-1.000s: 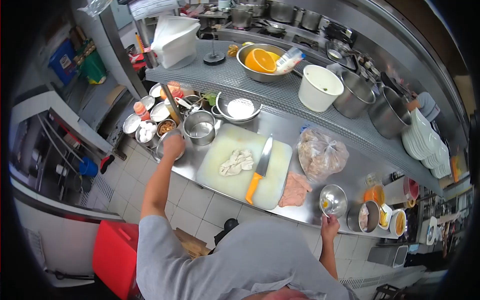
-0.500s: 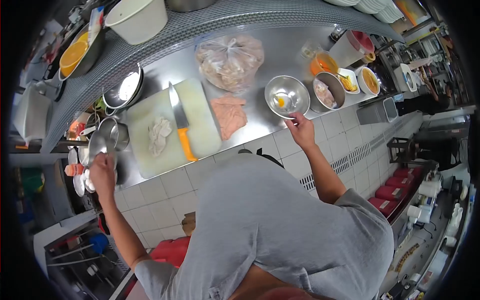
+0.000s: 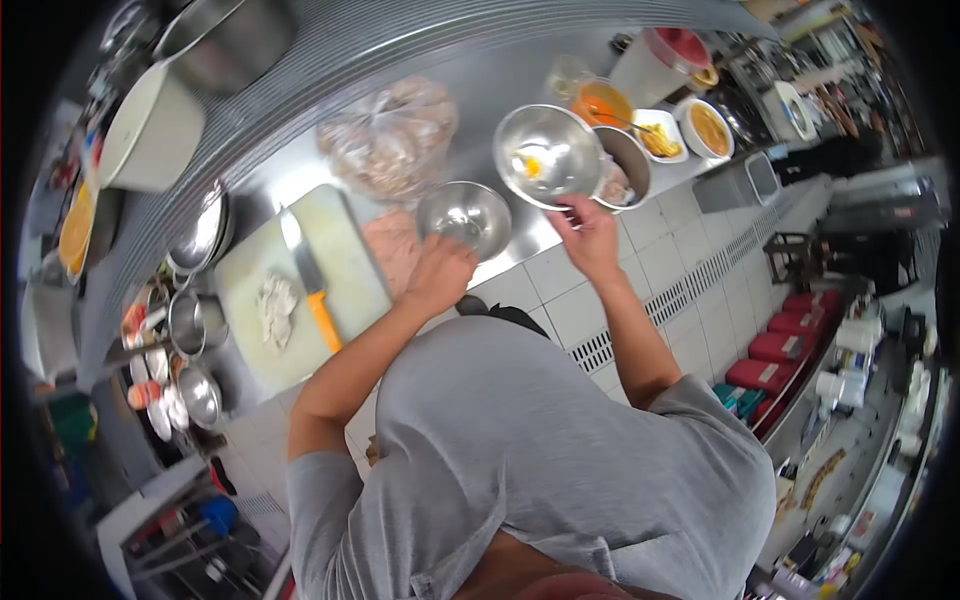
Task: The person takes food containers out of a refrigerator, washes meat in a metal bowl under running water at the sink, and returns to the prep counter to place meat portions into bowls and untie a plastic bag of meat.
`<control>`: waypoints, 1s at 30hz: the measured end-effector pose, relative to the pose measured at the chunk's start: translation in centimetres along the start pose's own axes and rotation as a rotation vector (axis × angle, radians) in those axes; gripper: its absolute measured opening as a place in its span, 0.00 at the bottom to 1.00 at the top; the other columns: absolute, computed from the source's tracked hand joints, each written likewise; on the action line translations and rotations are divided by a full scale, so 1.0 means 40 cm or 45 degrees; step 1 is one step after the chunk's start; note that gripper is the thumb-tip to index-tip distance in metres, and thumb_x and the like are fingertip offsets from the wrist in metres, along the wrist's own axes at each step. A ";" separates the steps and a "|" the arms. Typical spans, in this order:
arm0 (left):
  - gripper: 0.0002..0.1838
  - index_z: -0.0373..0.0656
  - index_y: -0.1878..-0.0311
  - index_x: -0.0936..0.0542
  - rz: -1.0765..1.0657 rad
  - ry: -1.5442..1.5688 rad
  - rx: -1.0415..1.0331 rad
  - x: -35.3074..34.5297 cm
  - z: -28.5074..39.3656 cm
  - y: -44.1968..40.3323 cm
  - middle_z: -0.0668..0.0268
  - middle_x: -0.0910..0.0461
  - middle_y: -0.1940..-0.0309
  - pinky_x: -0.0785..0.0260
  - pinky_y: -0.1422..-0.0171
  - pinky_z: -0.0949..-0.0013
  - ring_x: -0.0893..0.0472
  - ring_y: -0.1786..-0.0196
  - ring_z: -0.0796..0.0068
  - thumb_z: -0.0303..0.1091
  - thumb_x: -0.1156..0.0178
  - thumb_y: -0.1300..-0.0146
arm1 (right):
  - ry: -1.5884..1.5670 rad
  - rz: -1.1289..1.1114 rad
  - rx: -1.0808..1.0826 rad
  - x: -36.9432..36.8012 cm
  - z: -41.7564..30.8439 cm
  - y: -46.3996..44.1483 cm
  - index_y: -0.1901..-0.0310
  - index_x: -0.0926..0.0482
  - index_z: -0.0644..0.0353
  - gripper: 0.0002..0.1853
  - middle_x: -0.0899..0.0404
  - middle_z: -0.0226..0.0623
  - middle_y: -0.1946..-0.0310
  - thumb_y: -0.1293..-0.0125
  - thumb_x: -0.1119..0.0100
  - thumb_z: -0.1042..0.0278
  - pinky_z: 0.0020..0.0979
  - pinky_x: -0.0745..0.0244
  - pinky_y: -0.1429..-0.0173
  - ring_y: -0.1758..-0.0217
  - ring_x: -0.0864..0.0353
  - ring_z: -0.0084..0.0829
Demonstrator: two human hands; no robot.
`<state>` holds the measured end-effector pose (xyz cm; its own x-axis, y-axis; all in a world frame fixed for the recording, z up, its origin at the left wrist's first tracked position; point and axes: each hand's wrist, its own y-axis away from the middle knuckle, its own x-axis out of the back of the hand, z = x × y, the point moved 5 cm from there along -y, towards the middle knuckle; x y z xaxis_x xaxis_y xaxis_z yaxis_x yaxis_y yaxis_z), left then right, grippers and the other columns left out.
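Observation:
My left hand (image 3: 440,275) grips the near rim of a small steel bowl (image 3: 464,222) at the counter's front edge, partly over a flat pink piece of meat (image 3: 393,248). My right hand (image 3: 585,235) holds the near rim of another steel bowl (image 3: 560,160), tilted, with a little yellow yolk-like matter inside. That bowl overlaps a steel pot (image 3: 628,165) holding pale meat. To the left, a cutting board (image 3: 350,230) carries an orange-handled knife (image 3: 308,268) and a crumpled pale piece (image 3: 275,312). Behind the pink meat sits a clear bag of meat (image 3: 395,135).
An orange bowl (image 3: 603,102), a white tray of yellow food (image 3: 659,136) and a white tub (image 3: 707,130) stand at the right. Pots and a steel bowl (image 3: 200,395) are at the left. A wire shelf (image 3: 400,30) crosses behind, bearing a white bucket (image 3: 150,130).
My left hand has come from the far left to the middle with a steel bowl. My right hand has lifted and tilted its bowl towards the pot. The view has shifted right.

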<state>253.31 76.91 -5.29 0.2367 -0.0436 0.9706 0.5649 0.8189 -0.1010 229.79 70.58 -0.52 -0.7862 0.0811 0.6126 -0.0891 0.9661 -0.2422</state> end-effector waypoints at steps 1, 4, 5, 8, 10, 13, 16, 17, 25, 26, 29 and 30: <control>0.04 0.46 0.68 0.17 -0.004 -0.016 0.001 -0.010 0.002 -0.013 0.63 0.18 0.64 0.34 0.47 0.56 0.21 0.52 0.63 0.30 0.41 0.41 | -0.041 -0.022 -0.011 -0.009 -0.009 -0.001 0.54 0.15 0.61 0.13 0.12 0.42 0.67 0.36 0.27 0.65 0.31 0.17 0.63 0.67 0.10 0.31; 0.05 0.44 0.64 0.16 0.088 0.022 0.071 0.009 0.009 -0.016 0.62 0.17 0.60 0.34 0.44 0.52 0.21 0.51 0.62 0.33 0.37 0.41 | -0.167 -0.124 0.029 -0.048 -0.044 -0.003 0.53 0.15 0.60 0.13 0.12 0.41 0.67 0.37 0.26 0.66 0.30 0.19 0.63 0.67 0.11 0.31; 0.07 0.44 0.62 0.16 0.100 0.077 0.126 0.028 0.012 -0.002 0.62 0.17 0.59 0.34 0.43 0.53 0.21 0.50 0.60 0.34 0.35 0.41 | -0.168 -0.171 0.076 -0.061 -0.065 -0.006 0.53 0.15 0.60 0.14 0.12 0.41 0.66 0.38 0.26 0.66 0.30 0.19 0.63 0.67 0.11 0.31; 0.12 0.43 0.56 0.16 0.136 0.247 0.402 0.092 -0.007 0.100 0.61 0.17 0.59 0.33 0.42 0.54 0.20 0.49 0.57 0.37 0.31 0.41 | -0.231 -0.362 0.196 -0.120 -0.123 -0.008 0.54 0.15 0.61 0.14 0.12 0.41 0.63 0.39 0.26 0.68 0.30 0.18 0.62 0.66 0.11 0.33; 0.15 0.42 0.54 0.16 0.180 0.402 0.661 0.112 -0.035 0.232 0.59 0.16 0.58 0.29 0.44 0.55 0.19 0.50 0.56 0.38 0.29 0.40 | -0.314 -0.527 0.304 -0.183 -0.174 -0.010 0.54 0.15 0.61 0.14 0.12 0.42 0.61 0.41 0.26 0.70 0.31 0.18 0.61 0.64 0.11 0.34; 0.14 0.41 0.54 0.17 0.260 0.497 0.991 0.144 -0.034 0.477 0.58 0.16 0.61 0.25 0.50 0.56 0.17 0.54 0.54 0.38 0.30 0.38 | -0.417 -0.775 0.441 -0.285 -0.266 0.034 0.54 0.15 0.62 0.15 0.12 0.43 0.61 0.43 0.26 0.73 0.32 0.17 0.56 0.61 0.11 0.36; 0.13 0.41 0.56 0.17 0.463 0.615 1.342 0.206 0.027 0.718 0.57 0.16 0.63 0.24 0.53 0.57 0.17 0.59 0.53 0.38 0.30 0.38 | -0.403 -0.933 0.749 -0.377 -0.388 0.092 0.54 0.15 0.62 0.16 0.12 0.43 0.61 0.45 0.25 0.74 0.33 0.18 0.55 0.61 0.11 0.36; 0.13 0.40 0.56 0.17 0.481 0.656 1.444 0.214 0.049 0.788 0.57 0.16 0.63 0.24 0.52 0.57 0.17 0.59 0.53 0.38 0.30 0.38 | -0.423 -1.007 0.779 -0.407 -0.434 0.118 0.54 0.15 0.62 0.16 0.12 0.43 0.62 0.45 0.24 0.73 0.33 0.18 0.54 0.61 0.11 0.36; 0.13 0.37 0.52 0.16 1.080 0.662 2.052 0.197 0.238 1.472 0.56 0.14 0.63 0.23 0.56 0.65 0.14 0.62 0.66 0.35 0.31 0.35 | -0.539 -1.391 1.084 -0.742 -0.871 0.478 0.56 0.16 0.64 0.15 0.13 0.41 0.68 0.44 0.24 0.73 0.31 0.18 0.59 0.66 0.12 0.33; 0.13 0.36 0.53 0.16 1.141 0.634 2.104 0.183 0.266 1.551 0.56 0.14 0.63 0.23 0.56 0.65 0.14 0.62 0.66 0.35 0.31 0.35 | -0.502 -1.408 1.184 -0.785 -0.930 0.535 0.57 0.17 0.64 0.14 0.13 0.41 0.68 0.43 0.24 0.73 0.31 0.19 0.61 0.66 0.12 0.32; 0.14 0.36 0.54 0.16 1.255 0.625 2.266 0.178 0.361 1.751 0.55 0.14 0.64 0.22 0.56 0.64 0.14 0.62 0.61 0.37 0.31 0.36 | -0.468 -1.523 1.162 -0.902 -1.109 0.712 0.58 0.17 0.63 0.12 0.13 0.40 0.68 0.43 0.25 0.73 0.31 0.19 0.62 0.67 0.12 0.31; 0.15 0.36 0.55 0.16 1.269 0.612 2.321 0.194 0.392 1.818 0.54 0.14 0.64 0.22 0.55 0.63 0.14 0.62 0.58 0.38 0.31 0.37 | -0.453 -1.578 1.127 -0.938 -1.169 0.767 0.58 0.17 0.63 0.12 0.13 0.40 0.68 0.42 0.26 0.72 0.30 0.19 0.63 0.68 0.12 0.31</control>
<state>283.85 145.09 -1.68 0.1960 0.7816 0.5922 -0.9802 0.1384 0.1419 285.13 108.65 4.23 -0.0405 -0.8092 0.5861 -0.9832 -0.0722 -0.1676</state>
